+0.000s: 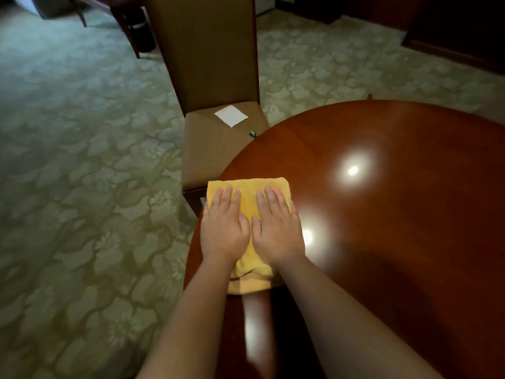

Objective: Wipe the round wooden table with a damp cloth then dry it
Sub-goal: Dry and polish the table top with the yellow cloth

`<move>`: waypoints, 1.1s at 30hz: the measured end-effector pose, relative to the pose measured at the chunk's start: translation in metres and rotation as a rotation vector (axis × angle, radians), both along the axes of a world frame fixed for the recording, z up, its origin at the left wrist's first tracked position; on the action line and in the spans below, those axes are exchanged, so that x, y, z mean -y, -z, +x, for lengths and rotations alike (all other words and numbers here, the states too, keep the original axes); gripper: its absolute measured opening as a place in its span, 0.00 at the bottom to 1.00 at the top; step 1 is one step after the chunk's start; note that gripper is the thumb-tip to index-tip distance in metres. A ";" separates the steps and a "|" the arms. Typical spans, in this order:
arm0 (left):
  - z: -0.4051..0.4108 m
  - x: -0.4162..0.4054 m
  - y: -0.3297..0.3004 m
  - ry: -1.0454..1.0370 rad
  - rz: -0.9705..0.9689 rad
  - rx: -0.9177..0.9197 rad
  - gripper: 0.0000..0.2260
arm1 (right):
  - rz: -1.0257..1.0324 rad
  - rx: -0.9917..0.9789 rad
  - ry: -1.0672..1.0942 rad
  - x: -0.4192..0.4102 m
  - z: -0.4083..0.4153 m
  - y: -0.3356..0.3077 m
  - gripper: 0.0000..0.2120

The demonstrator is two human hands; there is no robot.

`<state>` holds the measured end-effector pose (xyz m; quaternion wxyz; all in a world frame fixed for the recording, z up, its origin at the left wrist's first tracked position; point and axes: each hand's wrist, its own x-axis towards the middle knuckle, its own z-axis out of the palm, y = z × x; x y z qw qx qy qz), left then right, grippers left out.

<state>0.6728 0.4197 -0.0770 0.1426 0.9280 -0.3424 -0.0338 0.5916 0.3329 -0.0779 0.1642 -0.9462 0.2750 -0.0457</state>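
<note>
**Both palms flat on the yellow cloth at the table's left edge**

The yellow cloth is folded into a thick pad, soft and terry-like, with a neat straight far edge and a bunched, rumpled near end that shows between my wrists. It lies on the round wooden table right at its left rim, its far-left corner reaching the rim. I cannot tell from its look whether it is damp.

My left hand presses down on the left half of the cloth, fingers straight and close together, nothing gripped. My right hand does the same on the right half, fingers extended forward, palm flat, released rather than clenched. The two hands lie side by side, thumbs nearly touching over the middle of the cloth.

The tabletop is a glossy reddish brown and throws back two bright spots of light just right of my right hand, plus a pale streak close to me.

Just beyond the cloth, a tan upholstered chair is drawn up against the table's rim. On its seat lies a white square of paper, and near the table edge a small greenish object too small to identify. Pale green patterned carpet covers the floor.
</note>
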 end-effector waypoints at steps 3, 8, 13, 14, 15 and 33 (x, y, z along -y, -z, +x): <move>0.034 0.025 -0.001 0.129 -0.003 -0.005 0.29 | -0.008 0.004 0.137 0.014 0.024 0.002 0.38; 0.068 0.057 -0.003 0.314 0.034 -0.042 0.29 | -0.030 0.002 0.300 0.030 0.047 -0.003 0.31; 0.086 0.081 -0.005 0.439 0.035 -0.045 0.25 | -0.011 -0.036 0.400 0.045 0.056 -0.006 0.32; 0.090 0.086 -0.006 0.467 0.018 -0.049 0.26 | -0.022 -0.035 0.426 0.048 0.059 -0.004 0.33; 0.095 0.093 -0.005 0.492 0.002 -0.048 0.27 | -0.029 -0.031 0.455 0.052 0.062 -0.003 0.35; 0.146 0.198 -0.010 0.738 0.015 -0.082 0.31 | 0.026 -0.054 0.652 0.131 0.101 -0.005 0.38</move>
